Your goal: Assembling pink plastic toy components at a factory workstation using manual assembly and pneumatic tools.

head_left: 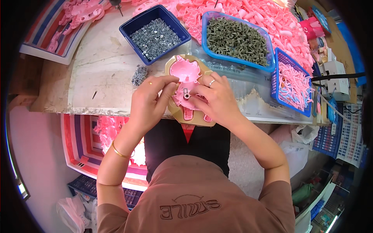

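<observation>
A pink plastic toy shell half [185, 70], shaped like a figure with a round head and two legs, lies hollow side up on a tan block-like holder [175, 110] at the table's front edge. Inside its body sits a small metal cylinder-like part [187, 96]. Over the shell's left side, my left hand [152, 98] is closed with thumb and forefinger pinched; whatever is between the tips is too small to make out. My right hand [218, 97] grips the shell's right side, its bent fingers and thumb beside the metal part.
Behind the shell stand a dark blue bin [128, 32] of small metal pieces and a blue tub [237, 66] of grey-green clips. A blue basket [275, 83] of pink sticks is at right. Small metal pieces [139, 75] lie near my left hand. Pink parts [268, 19] heap behind.
</observation>
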A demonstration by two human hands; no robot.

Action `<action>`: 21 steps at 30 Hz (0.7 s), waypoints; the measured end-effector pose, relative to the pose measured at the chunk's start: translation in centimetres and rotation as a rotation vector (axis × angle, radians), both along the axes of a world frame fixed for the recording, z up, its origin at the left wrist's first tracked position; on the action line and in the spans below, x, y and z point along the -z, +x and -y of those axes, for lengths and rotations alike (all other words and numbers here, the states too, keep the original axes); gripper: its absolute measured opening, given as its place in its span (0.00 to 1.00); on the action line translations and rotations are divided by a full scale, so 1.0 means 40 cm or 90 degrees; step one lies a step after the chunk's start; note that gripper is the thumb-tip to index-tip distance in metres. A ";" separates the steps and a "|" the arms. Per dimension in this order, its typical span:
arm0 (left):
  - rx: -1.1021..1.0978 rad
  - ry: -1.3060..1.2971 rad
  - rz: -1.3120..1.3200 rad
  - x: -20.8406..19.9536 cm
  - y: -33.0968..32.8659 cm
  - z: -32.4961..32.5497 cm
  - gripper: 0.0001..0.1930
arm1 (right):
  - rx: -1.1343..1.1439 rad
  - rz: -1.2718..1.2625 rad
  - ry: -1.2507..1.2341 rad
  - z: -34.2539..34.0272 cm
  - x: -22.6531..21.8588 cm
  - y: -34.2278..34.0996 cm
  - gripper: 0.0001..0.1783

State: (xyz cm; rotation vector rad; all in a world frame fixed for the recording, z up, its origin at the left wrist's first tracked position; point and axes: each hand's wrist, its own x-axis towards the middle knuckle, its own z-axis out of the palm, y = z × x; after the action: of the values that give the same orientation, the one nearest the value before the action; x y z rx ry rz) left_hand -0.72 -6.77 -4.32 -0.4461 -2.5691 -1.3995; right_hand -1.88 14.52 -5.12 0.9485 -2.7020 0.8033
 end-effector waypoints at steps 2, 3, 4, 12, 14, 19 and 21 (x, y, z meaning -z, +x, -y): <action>0.010 -0.056 -0.018 -0.002 0.000 0.001 0.08 | -0.006 -0.001 -0.002 0.001 -0.004 -0.001 0.09; 0.055 -0.087 -0.080 0.001 0.000 0.001 0.08 | -0.012 -0.002 -0.004 0.001 -0.005 -0.001 0.09; 0.100 -0.117 -0.142 0.004 0.001 0.001 0.09 | -0.011 -0.001 -0.004 0.001 -0.005 -0.002 0.09; 0.173 -0.211 -0.211 0.017 0.008 0.006 0.13 | -0.030 -0.019 -0.023 0.005 -0.001 -0.008 0.09; 0.161 -0.212 -0.220 0.016 0.004 0.009 0.14 | -0.045 -0.003 -0.018 -0.002 0.003 -0.023 0.09; 0.209 -0.253 -0.215 0.013 0.006 0.009 0.15 | -0.091 0.033 0.050 -0.010 -0.007 -0.044 0.08; 0.219 -0.289 -0.202 0.020 0.013 0.003 0.16 | -0.087 0.086 0.061 -0.005 -0.021 -0.043 0.08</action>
State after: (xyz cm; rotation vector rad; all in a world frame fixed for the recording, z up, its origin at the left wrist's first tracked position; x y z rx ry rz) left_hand -0.21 -6.89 -5.11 -1.1251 -2.6031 -0.7212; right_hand -3.61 14.72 -4.29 1.1505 -2.8385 0.7972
